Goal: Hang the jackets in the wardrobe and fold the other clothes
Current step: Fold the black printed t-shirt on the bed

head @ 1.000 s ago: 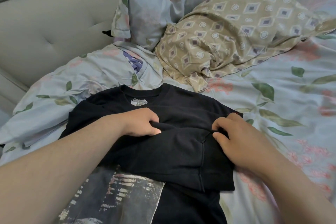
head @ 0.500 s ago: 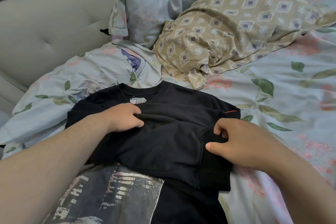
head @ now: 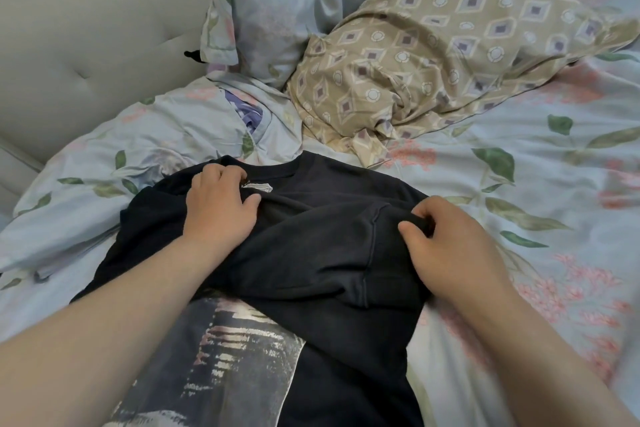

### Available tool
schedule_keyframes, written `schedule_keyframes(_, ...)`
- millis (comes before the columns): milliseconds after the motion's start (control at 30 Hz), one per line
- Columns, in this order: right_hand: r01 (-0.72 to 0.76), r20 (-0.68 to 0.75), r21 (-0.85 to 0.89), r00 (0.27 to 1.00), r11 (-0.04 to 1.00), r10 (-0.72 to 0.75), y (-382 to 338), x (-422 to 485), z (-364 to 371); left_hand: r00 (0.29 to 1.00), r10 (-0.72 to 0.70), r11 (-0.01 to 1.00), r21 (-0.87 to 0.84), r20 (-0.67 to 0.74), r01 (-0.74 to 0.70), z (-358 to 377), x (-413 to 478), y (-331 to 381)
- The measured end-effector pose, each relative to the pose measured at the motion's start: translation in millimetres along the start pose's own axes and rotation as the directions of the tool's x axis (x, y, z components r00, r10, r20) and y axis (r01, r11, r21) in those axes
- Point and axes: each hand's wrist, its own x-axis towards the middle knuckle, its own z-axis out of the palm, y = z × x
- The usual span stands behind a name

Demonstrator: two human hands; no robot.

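Roughly centred, a black shirt (head: 311, 253) lies on a floral bedcover (head: 519, 201), collar toward 12 o'clock, with part of it folded over itself. A grey print (head: 225, 357) shows at 6 o'clock. The left hand (head: 216, 204) lies palm-down by the collar, fingers loosely bent, pressing the cloth just beside a white label (head: 258, 187). The right hand (head: 453, 246), at 3 o'clock, pinches a fold of the shirt. Beyond, a floral pillow (head: 277, 3) sits at 12 o'clock and a tan pillow (head: 450, 45) at 1 o'clock.
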Motion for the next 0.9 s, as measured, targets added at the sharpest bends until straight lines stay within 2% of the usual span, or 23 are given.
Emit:
schedule_keyframes(33,-0.019,-0.033,-0.009,0.999,1.000,0.019,1,-1,3,0.997,0.060,0.997,-0.046,-0.052,-0.062,-1,-14,6)
schedule_keyframes(67,-0.038,-0.053,-0.027,0.998,0.999,0.036,2,-2,5,0.992,0.121,0.989,-0.076,-0.028,-0.123,-1,-29,11)
schedule_keyframes(167,-0.104,-0.134,-0.167,0.988,0.980,0.081,0,-8,9,0.932,0.225,0.974,-0.093,0.285,-0.207,9,-77,20)
schedule_keyframes(233,-0.101,-0.148,-0.258,0.987,0.961,0.064,-5,-12,16,0.901,0.197,0.979,-0.036,0.386,-0.199,23,-95,18)
schedule_keyframes(333,-0.058,-0.125,-0.326,0.992,0.944,0.018,-7,-19,30,0.928,0.178,0.982,-0.005,0.329,-0.186,33,-96,18)
schedule_keyframes(433,-0.055,-0.188,-0.363,0.982,0.930,-0.016,-1,-17,37,0.933,0.178,0.982,0.000,0.313,-0.187,38,-95,18)
schedule_keyframes(667,-0.081,-0.219,-0.394,0.976,0.916,-0.008,2,-14,47,0.877,0.166,0.985,-0.040,0.451,-0.166,41,-85,19)
schedule_keyframes(900,-0.092,-0.101,-0.421,0.993,0.903,0.054,-6,-22,41,0.890,0.122,0.992,-0.079,0.440,-0.096,22,-138,15)
